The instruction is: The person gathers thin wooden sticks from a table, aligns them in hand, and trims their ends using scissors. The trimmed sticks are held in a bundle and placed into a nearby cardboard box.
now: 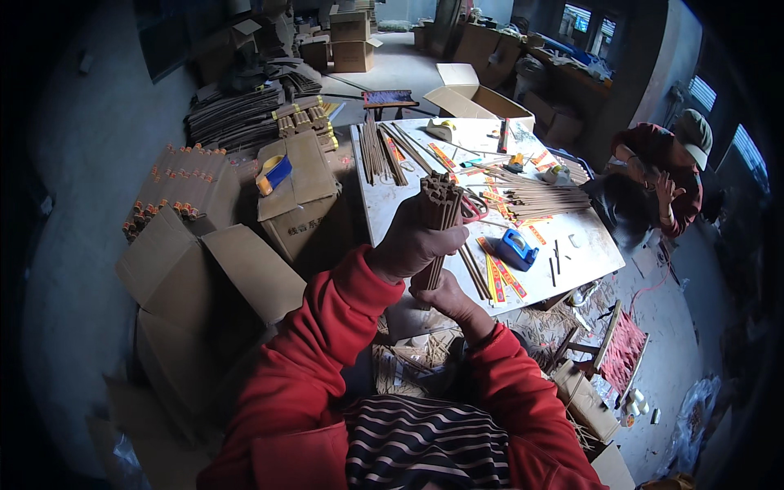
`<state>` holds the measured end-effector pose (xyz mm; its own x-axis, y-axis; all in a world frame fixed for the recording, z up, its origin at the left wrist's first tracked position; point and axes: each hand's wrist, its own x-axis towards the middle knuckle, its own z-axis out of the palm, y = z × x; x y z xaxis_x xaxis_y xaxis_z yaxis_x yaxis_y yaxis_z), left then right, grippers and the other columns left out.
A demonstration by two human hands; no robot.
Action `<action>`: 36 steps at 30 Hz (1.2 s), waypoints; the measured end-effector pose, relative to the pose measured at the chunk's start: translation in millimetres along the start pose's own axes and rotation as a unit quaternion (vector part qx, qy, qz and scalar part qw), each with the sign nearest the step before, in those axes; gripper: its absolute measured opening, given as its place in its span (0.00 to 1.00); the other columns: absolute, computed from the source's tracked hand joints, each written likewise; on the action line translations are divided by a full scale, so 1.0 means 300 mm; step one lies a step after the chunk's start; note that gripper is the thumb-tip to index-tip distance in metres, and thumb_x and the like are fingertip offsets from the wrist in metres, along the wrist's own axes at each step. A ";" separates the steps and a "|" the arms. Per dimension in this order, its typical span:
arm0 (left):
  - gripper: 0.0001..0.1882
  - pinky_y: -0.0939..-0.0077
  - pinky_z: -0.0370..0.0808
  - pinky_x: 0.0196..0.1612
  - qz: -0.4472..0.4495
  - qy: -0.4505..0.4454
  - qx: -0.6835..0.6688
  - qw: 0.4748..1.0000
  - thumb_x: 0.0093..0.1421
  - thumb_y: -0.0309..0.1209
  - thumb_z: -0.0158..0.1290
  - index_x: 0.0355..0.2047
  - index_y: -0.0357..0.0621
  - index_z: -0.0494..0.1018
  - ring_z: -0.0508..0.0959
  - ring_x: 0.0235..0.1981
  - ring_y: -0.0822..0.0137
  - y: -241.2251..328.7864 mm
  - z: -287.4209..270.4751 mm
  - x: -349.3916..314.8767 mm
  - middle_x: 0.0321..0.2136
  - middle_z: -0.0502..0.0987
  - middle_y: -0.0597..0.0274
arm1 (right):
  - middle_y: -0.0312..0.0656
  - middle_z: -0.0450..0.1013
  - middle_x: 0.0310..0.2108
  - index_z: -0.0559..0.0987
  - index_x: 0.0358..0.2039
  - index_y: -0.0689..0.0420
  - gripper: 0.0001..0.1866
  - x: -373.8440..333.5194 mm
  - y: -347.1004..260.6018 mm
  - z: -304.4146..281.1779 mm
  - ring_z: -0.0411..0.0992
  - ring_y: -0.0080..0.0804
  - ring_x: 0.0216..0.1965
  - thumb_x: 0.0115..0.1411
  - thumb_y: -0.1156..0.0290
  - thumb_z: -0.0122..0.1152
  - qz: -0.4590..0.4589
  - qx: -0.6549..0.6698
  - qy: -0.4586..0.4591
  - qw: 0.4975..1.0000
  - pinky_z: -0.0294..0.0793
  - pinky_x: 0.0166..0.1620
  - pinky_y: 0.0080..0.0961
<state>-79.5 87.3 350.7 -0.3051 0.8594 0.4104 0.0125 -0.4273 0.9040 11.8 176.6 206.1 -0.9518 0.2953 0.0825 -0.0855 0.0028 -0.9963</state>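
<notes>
Upright in front of me is a bundle of thick brown incense sticks [442,193]. My left hand [415,243] is closed around its upper part, with the stick ends showing above the fingers. Lower down, my right hand [454,300] grips the bottom of the same bundle. A red loop like a scissors handle [475,207] shows right behind the bundle; whether a finger touches it I cannot tell. Both hands are over the near left edge of the white table [600,247]. A blue tape dispenser [517,249] stands on it, beside red and yellow paper strips [500,273].
Loose sticks [545,198] lie across the table. Open cardboard boxes [255,263] stand at my left, near stacked wrapped bundles [181,178]. A tape roll [273,174] sits on a carton. To the right, another person [663,175] sits near a folding stool [622,349].
</notes>
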 end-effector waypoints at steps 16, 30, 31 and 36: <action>0.06 0.82 0.65 0.22 -0.003 0.012 -0.002 1.000 0.44 0.23 0.53 0.19 0.41 0.65 0.67 0.16 0.76 0.025 0.030 -0.013 0.14 0.66 0.67 | 0.31 0.63 0.21 0.67 0.25 0.58 0.08 0.018 0.015 -0.006 0.61 0.19 0.23 0.46 0.75 0.58 -0.025 -0.061 0.009 0.998 0.65 0.27 0.19; 0.09 0.81 0.66 0.19 -0.001 -0.048 -0.206 0.977 0.42 0.21 0.54 0.21 0.41 0.64 0.68 0.14 0.75 0.097 0.009 -0.067 0.15 0.66 0.65 | 0.30 0.66 0.19 0.70 0.26 0.56 0.07 -0.138 -0.180 0.091 0.63 0.17 0.19 0.46 0.75 0.59 0.073 -0.040 0.001 0.997 0.64 0.22 0.15; 0.09 0.81 0.66 0.18 -0.007 -0.051 -0.209 0.977 0.42 0.21 0.54 0.21 0.41 0.64 0.68 0.14 0.74 0.101 0.006 -0.074 0.15 0.66 0.65 | 0.30 0.67 0.20 0.70 0.25 0.56 0.07 -0.146 -0.155 0.082 0.63 0.16 0.19 0.46 0.75 0.60 0.095 -0.009 -0.040 0.995 0.64 0.23 0.14; 0.09 0.81 0.66 0.18 -0.028 -0.070 -0.219 0.973 0.42 0.21 0.54 0.21 0.41 0.63 0.68 0.14 0.73 0.125 0.036 -0.088 0.15 0.65 0.65 | 0.31 0.68 0.20 0.71 0.24 0.58 0.07 -0.198 -0.130 0.111 0.65 0.16 0.22 0.45 0.77 0.60 0.067 -0.027 0.022 0.997 0.67 0.28 0.17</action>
<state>-60.5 51.5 375.1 -0.1608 0.9015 0.4017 -0.4166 -0.4310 0.8004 61.8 127.2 241.0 -0.9396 0.3384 -0.0518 0.0593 0.0119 -0.9982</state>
